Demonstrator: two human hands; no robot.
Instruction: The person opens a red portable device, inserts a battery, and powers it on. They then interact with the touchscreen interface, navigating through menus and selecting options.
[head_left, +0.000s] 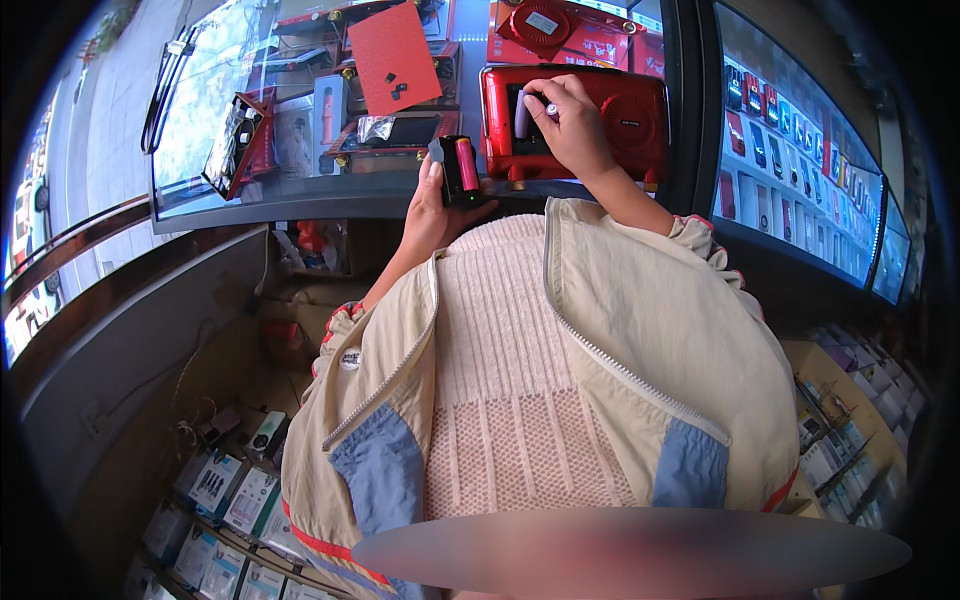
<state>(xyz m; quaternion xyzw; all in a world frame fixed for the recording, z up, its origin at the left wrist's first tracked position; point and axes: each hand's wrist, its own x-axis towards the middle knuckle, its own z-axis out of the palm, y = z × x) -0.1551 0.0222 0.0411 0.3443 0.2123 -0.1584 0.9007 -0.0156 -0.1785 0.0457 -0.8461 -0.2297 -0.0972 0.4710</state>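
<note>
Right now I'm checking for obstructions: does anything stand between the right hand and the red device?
Nothing visible does. The right hand is over the red device, at its dark recess. The left hand, gripping the black holder with its pink cylinder, is off to the left.

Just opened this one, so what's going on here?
A person at a glass counter holds a black holder with a pink cylinder in the left grip. The right grip seems to hold a lilac cylinder over a red device on the counter, where a similar cylinder shows in a dark opening. Beyond the left grip, a red sheet bears a few small black pieces.
</note>
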